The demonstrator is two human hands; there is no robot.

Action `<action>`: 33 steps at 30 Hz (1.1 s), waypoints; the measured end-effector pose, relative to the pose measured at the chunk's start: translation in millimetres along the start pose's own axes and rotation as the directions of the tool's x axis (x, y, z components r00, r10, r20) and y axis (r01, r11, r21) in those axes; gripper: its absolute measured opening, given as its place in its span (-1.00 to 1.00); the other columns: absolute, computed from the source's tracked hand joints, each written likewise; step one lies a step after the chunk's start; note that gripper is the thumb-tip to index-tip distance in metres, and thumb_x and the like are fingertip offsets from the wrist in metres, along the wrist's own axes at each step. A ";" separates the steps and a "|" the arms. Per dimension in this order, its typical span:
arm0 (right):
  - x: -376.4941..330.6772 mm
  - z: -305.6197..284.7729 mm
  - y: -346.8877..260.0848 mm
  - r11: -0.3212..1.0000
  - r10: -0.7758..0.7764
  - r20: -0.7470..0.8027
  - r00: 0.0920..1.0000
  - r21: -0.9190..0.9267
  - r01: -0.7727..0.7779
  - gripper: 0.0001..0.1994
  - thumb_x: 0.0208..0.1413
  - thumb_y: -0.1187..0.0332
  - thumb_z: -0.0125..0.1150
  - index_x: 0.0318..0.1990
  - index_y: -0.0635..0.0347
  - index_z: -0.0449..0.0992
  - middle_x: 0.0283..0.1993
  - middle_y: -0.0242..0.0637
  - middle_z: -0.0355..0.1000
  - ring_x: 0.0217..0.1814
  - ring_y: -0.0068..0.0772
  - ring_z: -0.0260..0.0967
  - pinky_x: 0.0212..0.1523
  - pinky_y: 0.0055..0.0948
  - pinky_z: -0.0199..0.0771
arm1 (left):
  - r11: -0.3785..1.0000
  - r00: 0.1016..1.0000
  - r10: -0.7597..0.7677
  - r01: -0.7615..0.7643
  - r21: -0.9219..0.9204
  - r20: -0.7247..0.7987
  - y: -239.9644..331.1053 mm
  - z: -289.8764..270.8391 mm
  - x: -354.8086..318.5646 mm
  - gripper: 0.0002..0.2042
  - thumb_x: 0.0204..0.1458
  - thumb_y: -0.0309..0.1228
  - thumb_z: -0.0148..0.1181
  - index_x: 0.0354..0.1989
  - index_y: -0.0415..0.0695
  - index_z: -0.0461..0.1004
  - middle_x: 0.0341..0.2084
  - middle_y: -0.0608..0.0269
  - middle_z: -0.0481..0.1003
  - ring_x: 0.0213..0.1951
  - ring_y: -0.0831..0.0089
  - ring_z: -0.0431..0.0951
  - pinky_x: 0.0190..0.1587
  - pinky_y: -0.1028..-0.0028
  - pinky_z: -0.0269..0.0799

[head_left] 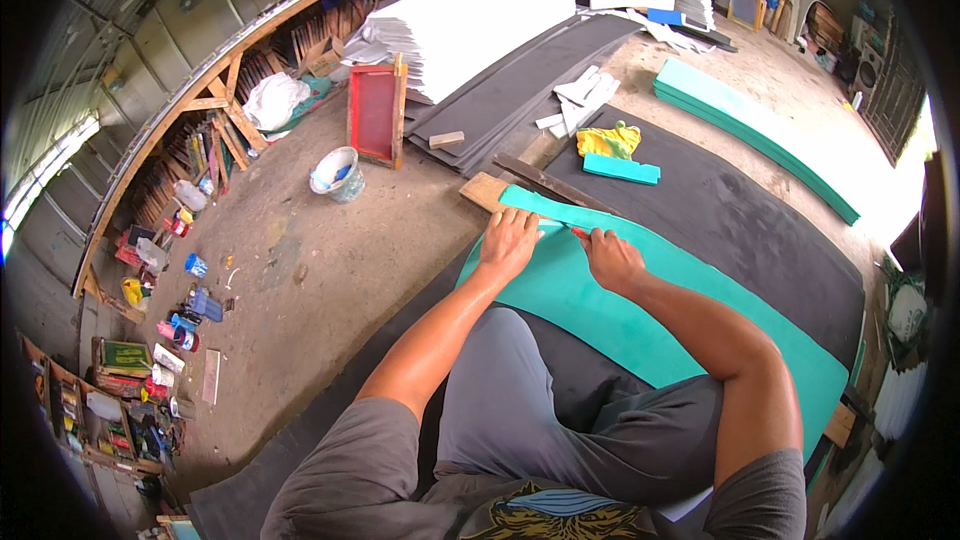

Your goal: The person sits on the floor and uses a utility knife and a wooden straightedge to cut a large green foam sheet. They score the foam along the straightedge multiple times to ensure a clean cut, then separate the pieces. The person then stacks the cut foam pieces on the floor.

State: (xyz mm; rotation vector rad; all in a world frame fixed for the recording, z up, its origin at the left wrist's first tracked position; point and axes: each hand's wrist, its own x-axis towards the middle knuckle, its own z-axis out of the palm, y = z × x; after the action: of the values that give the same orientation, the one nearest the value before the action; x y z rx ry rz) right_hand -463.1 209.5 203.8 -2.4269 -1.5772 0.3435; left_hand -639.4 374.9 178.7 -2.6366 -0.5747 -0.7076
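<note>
beyond both hands, wooden board (484, 190), bucket (338, 174)

Far left of the left hand (508, 240), along the floor edge: cluster of small paint tins and bottles (185, 315), red, blue, yellow, white. Below them a flat green box with a pale printed face (124, 354). Further down-left, wooden crates of small coloured packs (110, 430); labels too small to make out.
</note>
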 end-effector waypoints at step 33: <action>-26.0 2.5 4.1 0.979 -0.063 0.159 0.985 -0.183 0.092 -0.72 0.39 0.38 0.01 0.10 0.42 0.39 0.02 0.15 0.52 -0.04 0.15 0.65 -0.20 -0.03 0.73 | 0.960 0.938 -0.127 0.199 -0.199 0.321 -32.8 4.5 -8.4 -0.57 0.17 0.09 0.27 0.02 0.06 0.70 -0.04 0.38 0.67 0.06 0.37 0.58 0.16 0.20 0.32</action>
State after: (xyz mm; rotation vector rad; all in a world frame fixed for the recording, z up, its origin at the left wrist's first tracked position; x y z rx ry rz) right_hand -470.6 184.2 202.0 -2.5228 -1.8424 0.3895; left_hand -659.6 402.5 177.8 -2.9670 -0.8549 -0.4310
